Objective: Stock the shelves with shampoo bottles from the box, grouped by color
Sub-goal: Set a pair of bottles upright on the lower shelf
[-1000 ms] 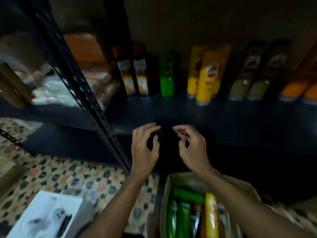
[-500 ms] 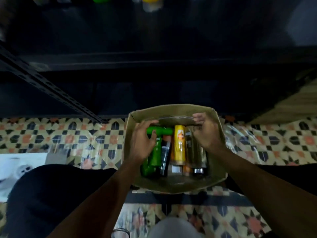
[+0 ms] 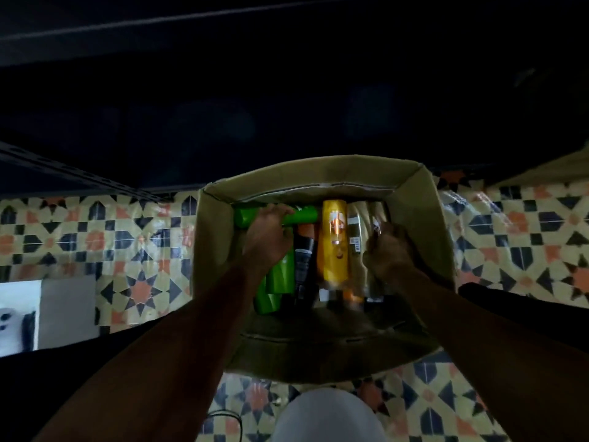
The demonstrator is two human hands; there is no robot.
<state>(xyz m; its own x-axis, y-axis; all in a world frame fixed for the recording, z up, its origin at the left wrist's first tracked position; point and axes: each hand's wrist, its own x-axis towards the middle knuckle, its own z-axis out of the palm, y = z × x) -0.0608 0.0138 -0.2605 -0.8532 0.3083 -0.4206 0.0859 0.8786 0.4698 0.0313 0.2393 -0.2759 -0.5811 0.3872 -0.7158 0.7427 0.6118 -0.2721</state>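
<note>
They're at the picking stage: bent over the open brown cardboard box [image 3: 318, 173] on the patterned tiled floor [image 3: 95, 237], both hands down inside it. The left hand [image 3: 267, 237] has its fingers curled over the bright green plastic shampoo bottle [image 3: 304, 215] that lies crosswise along the box's far edge, on top of the others. The right hand [image 3: 390, 250] is by the box's right wall, fingers bent in among the dull olive-brown bottles [image 3: 355, 231]. It's too blurred for me to say whether it has hold of one. Between the hands lie a yellow bottle [image 3: 334, 240] and a black one [image 3: 302, 260], lengthwise, with more green bottles [image 3: 280, 279] under the left wrist.

Next, I'd think, the green one wants lifting clear of the rim and carrying up to the dark metal shelf [image 3: 223, 122] beyond the box, to stand with its own colour.

A second ago both hands were empty up at the shelf, with standing bottles in sight. Half a second ago they had just reached the box, the right at its far edge. Now it sits lower on the olive ones.
</note>
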